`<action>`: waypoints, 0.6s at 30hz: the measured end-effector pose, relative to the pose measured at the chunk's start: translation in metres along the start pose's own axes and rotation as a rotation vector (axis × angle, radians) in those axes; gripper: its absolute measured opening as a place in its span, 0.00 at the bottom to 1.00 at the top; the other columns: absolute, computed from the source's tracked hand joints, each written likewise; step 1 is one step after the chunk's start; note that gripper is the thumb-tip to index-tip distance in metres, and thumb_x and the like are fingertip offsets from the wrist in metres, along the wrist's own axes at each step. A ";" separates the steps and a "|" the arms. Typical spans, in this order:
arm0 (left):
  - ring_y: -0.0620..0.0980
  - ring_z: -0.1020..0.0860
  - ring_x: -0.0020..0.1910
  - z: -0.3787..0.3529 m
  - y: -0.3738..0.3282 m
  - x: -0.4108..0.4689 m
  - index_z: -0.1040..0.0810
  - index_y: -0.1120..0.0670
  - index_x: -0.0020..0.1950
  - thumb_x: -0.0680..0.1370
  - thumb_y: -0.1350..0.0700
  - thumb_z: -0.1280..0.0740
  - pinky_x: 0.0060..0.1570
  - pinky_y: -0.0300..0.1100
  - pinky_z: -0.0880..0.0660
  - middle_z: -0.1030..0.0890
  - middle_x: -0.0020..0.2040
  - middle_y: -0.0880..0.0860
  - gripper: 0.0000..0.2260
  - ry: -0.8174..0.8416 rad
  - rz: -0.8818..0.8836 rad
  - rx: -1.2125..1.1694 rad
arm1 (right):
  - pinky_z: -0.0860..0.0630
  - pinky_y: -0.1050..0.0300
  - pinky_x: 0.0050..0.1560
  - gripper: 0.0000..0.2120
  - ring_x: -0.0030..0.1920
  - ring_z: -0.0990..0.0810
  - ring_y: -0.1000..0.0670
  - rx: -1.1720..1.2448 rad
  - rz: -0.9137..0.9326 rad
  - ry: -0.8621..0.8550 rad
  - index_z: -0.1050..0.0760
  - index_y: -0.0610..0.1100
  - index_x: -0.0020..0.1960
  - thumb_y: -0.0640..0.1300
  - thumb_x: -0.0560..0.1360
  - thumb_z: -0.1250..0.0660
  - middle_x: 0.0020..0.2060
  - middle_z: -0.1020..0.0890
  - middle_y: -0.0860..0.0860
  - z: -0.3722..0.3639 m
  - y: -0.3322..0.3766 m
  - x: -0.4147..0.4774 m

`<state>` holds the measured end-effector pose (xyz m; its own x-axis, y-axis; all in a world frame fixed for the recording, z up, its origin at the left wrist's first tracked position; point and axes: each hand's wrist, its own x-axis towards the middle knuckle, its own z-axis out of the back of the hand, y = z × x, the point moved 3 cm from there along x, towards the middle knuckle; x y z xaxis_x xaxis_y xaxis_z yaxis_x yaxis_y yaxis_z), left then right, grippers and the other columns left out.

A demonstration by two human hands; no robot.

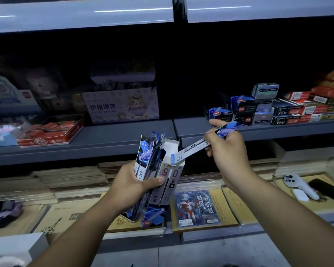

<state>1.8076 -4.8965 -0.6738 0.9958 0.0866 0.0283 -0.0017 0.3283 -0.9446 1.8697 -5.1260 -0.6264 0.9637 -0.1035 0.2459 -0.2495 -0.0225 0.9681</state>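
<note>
My left hand grips an open white refill box marked "0.5", together with several blue card packs pressed against its side. The box's top flap stands open. My right hand pinches one long, narrow blue-and-white refill pack, held slanted. Its lower end sits at the box's open mouth and its upper end points toward the shelf at the right.
A grey shelf runs behind my hands, carrying a "Finger Bandage" carton, red boxes at left and stacked small boxes at right. Below lie notebooks, a colourful card pack and a white handheld device.
</note>
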 end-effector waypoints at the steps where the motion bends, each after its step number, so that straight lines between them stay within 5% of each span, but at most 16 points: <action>1: 0.49 0.13 0.48 0.001 0.000 0.000 0.17 0.55 0.55 0.72 0.61 0.21 0.52 0.49 0.17 0.11 0.49 0.49 0.13 -0.011 -0.005 0.013 | 0.30 0.50 0.39 0.17 0.36 0.28 0.46 -0.071 0.001 0.025 0.26 0.50 0.67 0.36 0.80 0.37 0.37 0.25 0.44 0.000 -0.001 0.000; 5: 0.47 0.13 0.47 0.006 0.000 0.001 0.17 0.52 0.54 0.72 0.58 0.20 0.54 0.52 0.17 0.12 0.48 0.47 0.14 -0.043 -0.034 0.104 | 0.30 0.49 0.38 0.17 0.36 0.28 0.45 -0.219 0.004 0.145 0.25 0.53 0.65 0.38 0.80 0.36 0.37 0.24 0.42 0.000 -0.007 -0.001; 10: 0.41 0.14 0.49 0.005 -0.002 -0.003 0.19 0.44 0.55 0.71 0.53 0.19 0.55 0.49 0.18 0.13 0.50 0.40 0.17 -0.016 -0.094 0.215 | 0.33 0.61 0.31 0.15 0.28 0.30 0.55 -0.414 0.091 0.210 0.24 0.53 0.60 0.40 0.77 0.30 0.36 0.21 0.47 -0.003 -0.009 -0.005; 14: 0.40 0.15 0.50 0.002 -0.005 -0.003 0.19 0.42 0.55 0.70 0.53 0.19 0.54 0.48 0.17 0.13 0.51 0.39 0.17 -0.030 -0.108 0.213 | 0.26 0.58 0.40 0.13 0.35 0.24 0.55 -0.427 0.067 0.262 0.24 0.49 0.55 0.46 0.74 0.23 0.39 0.19 0.51 -0.011 -0.012 -0.011; 18: 0.40 0.14 0.48 0.002 -0.004 -0.003 0.19 0.43 0.54 0.71 0.52 0.19 0.53 0.48 0.17 0.13 0.50 0.39 0.16 -0.041 -0.089 0.207 | 0.22 0.48 0.50 0.16 0.36 0.25 0.51 -0.386 0.076 0.168 0.28 0.50 0.60 0.51 0.76 0.26 0.35 0.25 0.48 -0.009 -0.011 -0.009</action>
<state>1.8049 -4.8962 -0.6689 0.9884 0.0849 0.1260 0.0636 0.5221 -0.8505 1.8645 -5.1155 -0.6391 0.9541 0.0737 0.2904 -0.2972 0.3559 0.8860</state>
